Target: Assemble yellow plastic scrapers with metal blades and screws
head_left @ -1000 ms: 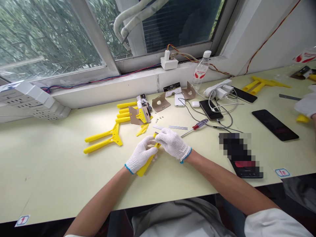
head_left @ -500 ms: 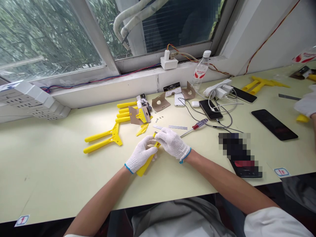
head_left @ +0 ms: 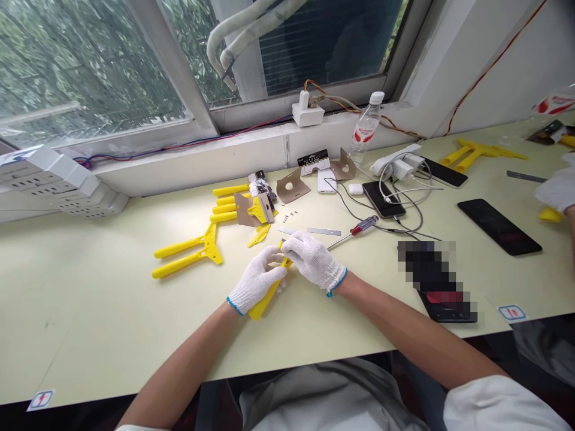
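One yellow scraper (head_left: 264, 304) in hand, toward the worktop's (head_left: 99, 323) near edge

Toward the worktop's left edge lie two yellow handles (head_left: 177, 265). Nearer the far edge are more yellow handles (head_left: 224, 216), partly covered by a brown card (head_left: 244, 212), with a loose yellow plate (head_left: 259, 236) just beside. The left hand (head_left: 256, 282), gloved, grasps the scraper, whose yellow end points at the near edge. Past it, small screws (head_left: 286, 219) are scattered. The right hand (head_left: 313, 258), also gloved, pinches the scraper's upper end, fingertips partly hidden. Just beyond lie a metal blade (head_left: 324, 231), then a screwdriver (head_left: 365, 225).
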A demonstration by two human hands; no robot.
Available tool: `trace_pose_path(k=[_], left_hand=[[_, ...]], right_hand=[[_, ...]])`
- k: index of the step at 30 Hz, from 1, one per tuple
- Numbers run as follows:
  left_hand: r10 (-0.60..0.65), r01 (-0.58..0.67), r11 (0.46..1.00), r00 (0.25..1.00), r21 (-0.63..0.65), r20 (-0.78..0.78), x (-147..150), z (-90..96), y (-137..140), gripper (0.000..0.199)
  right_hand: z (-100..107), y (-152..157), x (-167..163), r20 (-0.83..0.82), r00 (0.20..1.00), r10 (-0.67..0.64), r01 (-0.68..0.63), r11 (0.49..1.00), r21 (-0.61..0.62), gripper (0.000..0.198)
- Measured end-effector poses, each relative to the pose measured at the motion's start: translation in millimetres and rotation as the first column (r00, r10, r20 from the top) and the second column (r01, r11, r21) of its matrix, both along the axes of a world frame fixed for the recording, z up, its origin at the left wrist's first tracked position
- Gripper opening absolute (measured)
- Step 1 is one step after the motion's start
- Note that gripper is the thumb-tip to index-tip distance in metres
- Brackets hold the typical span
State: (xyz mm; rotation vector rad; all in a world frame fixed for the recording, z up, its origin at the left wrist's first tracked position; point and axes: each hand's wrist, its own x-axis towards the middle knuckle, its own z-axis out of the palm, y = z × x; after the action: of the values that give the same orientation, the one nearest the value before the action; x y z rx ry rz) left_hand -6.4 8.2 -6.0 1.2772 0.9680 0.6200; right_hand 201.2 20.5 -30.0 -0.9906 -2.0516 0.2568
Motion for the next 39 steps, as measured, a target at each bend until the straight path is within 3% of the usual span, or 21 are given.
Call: trace_pose_path(k=[20,35,39], left_hand=[[0.008,-0.008,1.000,1.000,-0.019,-0.009,0.7,3.8,-0.1,0.044],[0.008,-0.008,1.000,1.000,-0.002,-0.001,0.2,-0.6,-1.7,0.044],[0.004,-0.004,1.000,1.000,0.016,-0.005,1.1,-2.2,-2.0,0.045]], right_hand=[[0.2,-0.8,1.7,0.002,1.000,-0.009,0.009,1.000,0.013,0.014],[-1.8,2.8,2.1,-0.106,0.994,-0.025,0.021,0.999,-0.034,0.012],[2.4,3.2,2.3,-0.143,0.989,0.029,-0.034,0.999,-0.032,0.013]])
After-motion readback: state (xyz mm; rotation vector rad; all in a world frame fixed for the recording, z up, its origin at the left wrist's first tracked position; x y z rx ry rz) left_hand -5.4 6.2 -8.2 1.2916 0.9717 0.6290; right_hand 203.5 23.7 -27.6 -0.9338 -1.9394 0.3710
